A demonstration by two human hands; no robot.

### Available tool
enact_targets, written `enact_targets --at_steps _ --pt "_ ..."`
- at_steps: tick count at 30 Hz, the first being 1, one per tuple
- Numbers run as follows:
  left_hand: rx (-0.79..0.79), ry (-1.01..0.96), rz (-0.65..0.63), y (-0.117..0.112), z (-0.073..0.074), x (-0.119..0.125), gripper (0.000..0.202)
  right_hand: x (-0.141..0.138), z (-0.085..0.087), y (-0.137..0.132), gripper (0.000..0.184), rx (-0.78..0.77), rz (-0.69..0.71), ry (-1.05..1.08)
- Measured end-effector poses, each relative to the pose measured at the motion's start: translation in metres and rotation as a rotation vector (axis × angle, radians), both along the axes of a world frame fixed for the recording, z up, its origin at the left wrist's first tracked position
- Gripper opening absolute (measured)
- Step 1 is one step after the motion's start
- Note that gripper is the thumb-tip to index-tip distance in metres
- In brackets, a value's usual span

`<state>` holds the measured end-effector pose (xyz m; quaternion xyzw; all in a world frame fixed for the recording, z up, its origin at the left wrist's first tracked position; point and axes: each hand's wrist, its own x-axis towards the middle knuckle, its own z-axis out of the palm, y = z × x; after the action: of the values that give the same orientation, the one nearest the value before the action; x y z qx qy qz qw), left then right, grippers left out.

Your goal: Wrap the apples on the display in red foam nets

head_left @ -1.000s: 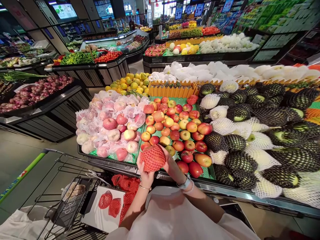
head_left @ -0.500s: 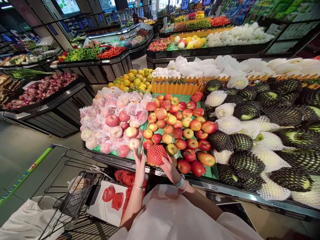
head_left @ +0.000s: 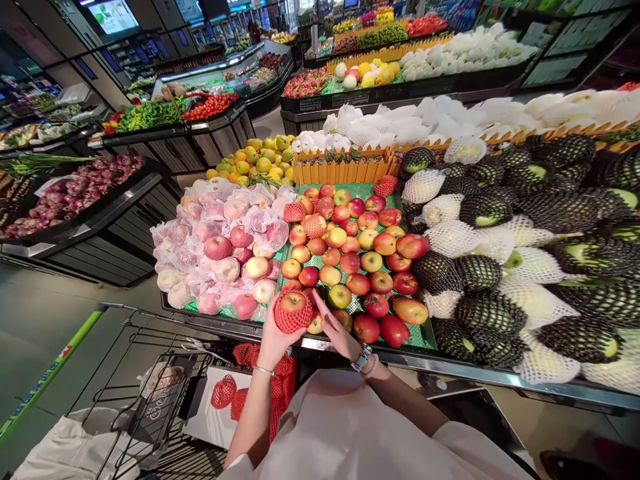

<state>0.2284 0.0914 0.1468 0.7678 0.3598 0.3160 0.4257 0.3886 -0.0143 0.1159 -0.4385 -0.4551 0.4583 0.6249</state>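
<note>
In the black wire shopping cart (head_left: 120, 333), a white board (head_left: 207, 417) carries red foam nets (head_left: 223, 392) beside a dark pack (head_left: 156, 403) with pale lettering too small to read; blue characters on the cart's green handle (head_left: 53, 373) are illegible too. Just above, at the near edge of a metal-rimmed display stand (head_left: 505, 378), the left hand (head_left: 275, 339) cups a red-and-yellow apple (head_left: 293, 302) in a red foam net. The right hand (head_left: 341, 335), empty with fingers extended, is just beside it. Half a second ago the right fingers touched the apple and net covered its top; now bare skin shows through the opening.

Loose apples (head_left: 371, 261) lie on green matting (head_left: 425, 337), between bagged pink fruit (head_left: 220, 207) and fruit in black netting (head_left: 493, 320). Behind runs an orange picket divider (head_left: 343, 173), then white-wrapped fruit (head_left: 430, 120). Farther off are red onions (head_left: 85, 190), tomatoes (head_left: 210, 107), and a lit screen (head_left: 110, 17) showing a green clover.
</note>
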Motion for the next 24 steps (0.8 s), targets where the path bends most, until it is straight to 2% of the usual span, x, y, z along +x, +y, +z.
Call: enact_targets --at_steps 2,5,9,13,18,24 --pt "0.226 0.133 0.009 0.013 0.007 -0.004 0.096 0.005 0.002 -0.002 0.062 -0.021 -0.076 -0.029" --pt "0.516 0.313 -0.073 0.026 0.014 -0.01 0.085 0.014 0.004 -0.005 0.06 -0.094 -0.214 -0.062" --pt "0.716 0.535 -0.218 0.031 0.009 -0.015 0.079 0.026 0.0 -0.008 0.055 -0.144 -0.404 -0.056" --pt "0.782 0.574 -0.254 0.034 -0.006 -0.015 0.074 0.033 -0.006 -0.011 0.047 -0.101 -0.486 -0.071" --pt "0.696 0.549 -0.251 0.035 -0.013 -0.013 0.073 0.035 -0.012 -0.013 0.045 -0.133 -0.544 -0.089" --pt "0.628 0.601 -0.308 0.036 -0.019 -0.023 0.07 0.034 -0.025 -0.013 0.042 -0.122 -0.527 -0.134"
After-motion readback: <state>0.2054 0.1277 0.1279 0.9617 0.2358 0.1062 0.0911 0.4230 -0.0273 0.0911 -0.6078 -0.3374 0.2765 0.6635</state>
